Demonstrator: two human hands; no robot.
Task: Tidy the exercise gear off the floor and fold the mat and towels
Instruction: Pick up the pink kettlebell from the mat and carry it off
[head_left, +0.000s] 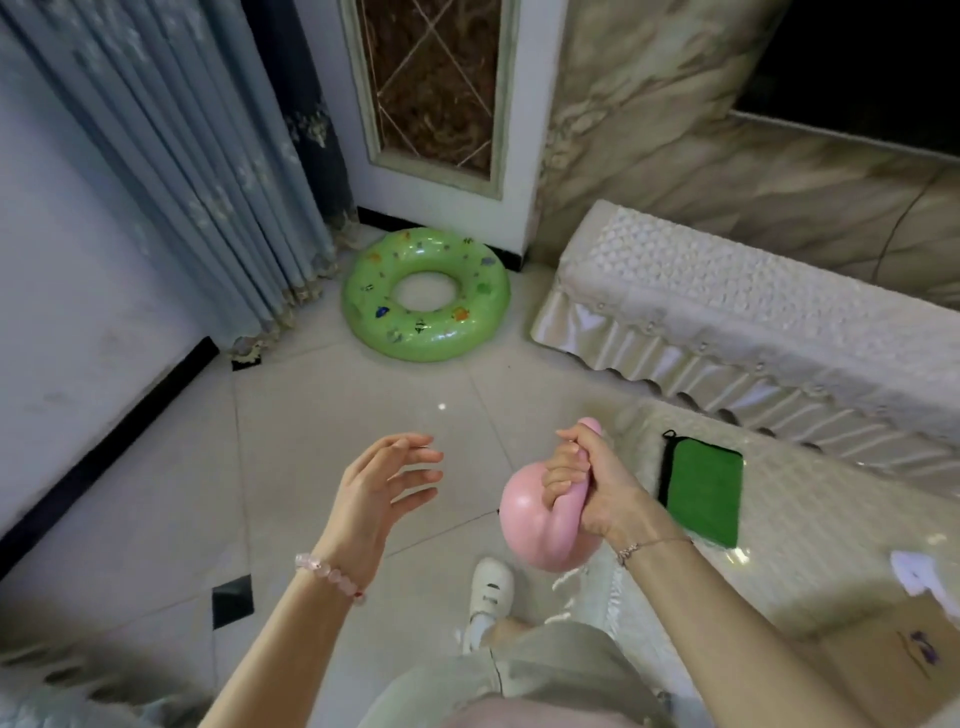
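Pink kettlebell (525, 515) grasped by right hand (593, 486), left hand (383, 486) released, fingers loosely spread

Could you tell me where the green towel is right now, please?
In the head view, the green towel lies flat at right on the white-covered table, just right of the right hand gripping the pink kettlebell.

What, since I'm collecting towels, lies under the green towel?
The green towel lies flat on the white patterned cover; anything directly beneath the towel is hidden.
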